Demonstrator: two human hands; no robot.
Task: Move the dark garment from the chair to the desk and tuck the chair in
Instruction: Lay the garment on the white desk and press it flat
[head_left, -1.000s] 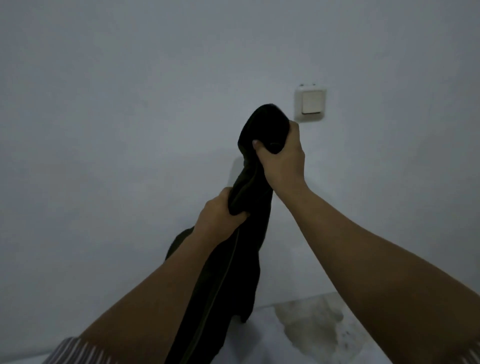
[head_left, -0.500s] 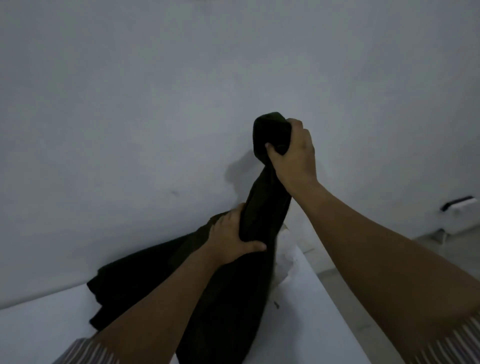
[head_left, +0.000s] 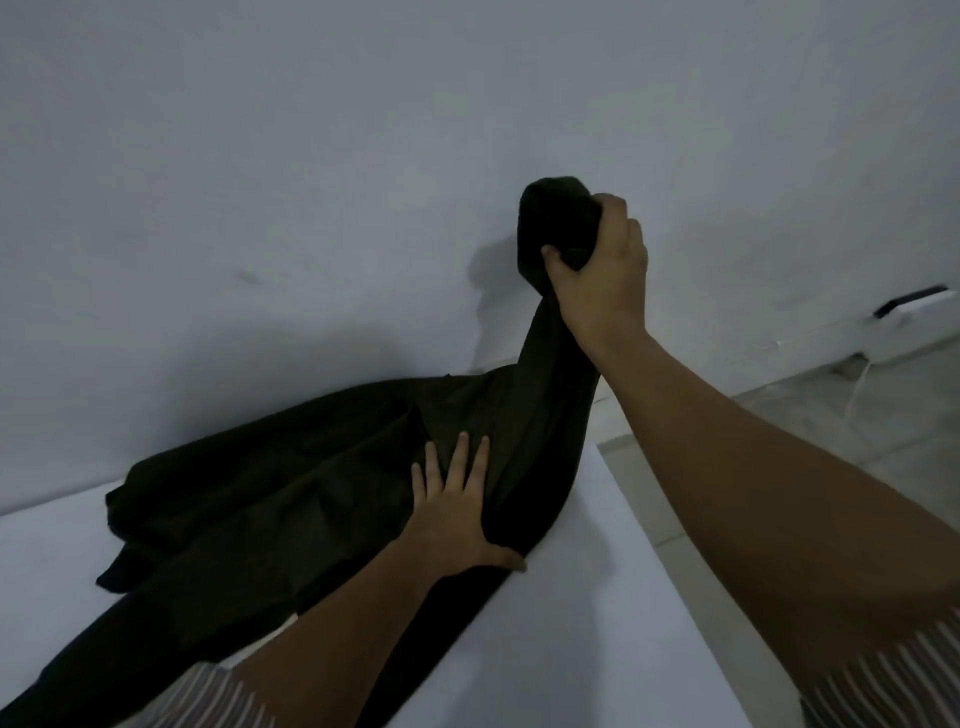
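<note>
Garment, dark, mostly down on the white counter, bulk spread toward the wall, one end trailing off the near-left edge of the picture. Right hand holds the other end up off the surface, fingers clenched round a bunched wad of cloth, so that part hangs taut from fist down to the pile. Left hand lies flat on the cloth, fingers released and spread, palm down, thumb out at the fold's edge; looks like it is pinning the laid part so it doesn't slide while the raised end gets lowered.

Judgement: placing step nearly done; raised end still to come down, then let go. Chair not in view, so tucking in not yet started as far as can be told.

Edges: the counter's right edge runs just beside the garment's right fold, with floor beyond it. Cloth near that edge could slip over if dropped carelessly; lowering leftward, toward the pile, seems safer. Back of the pile touches or nearly touches the wall, cannot tell which. Bare counter shows front-right and at far left, plenty of room there. A white box with a cord sits low on the wall at right, well apart from the hands.
</note>
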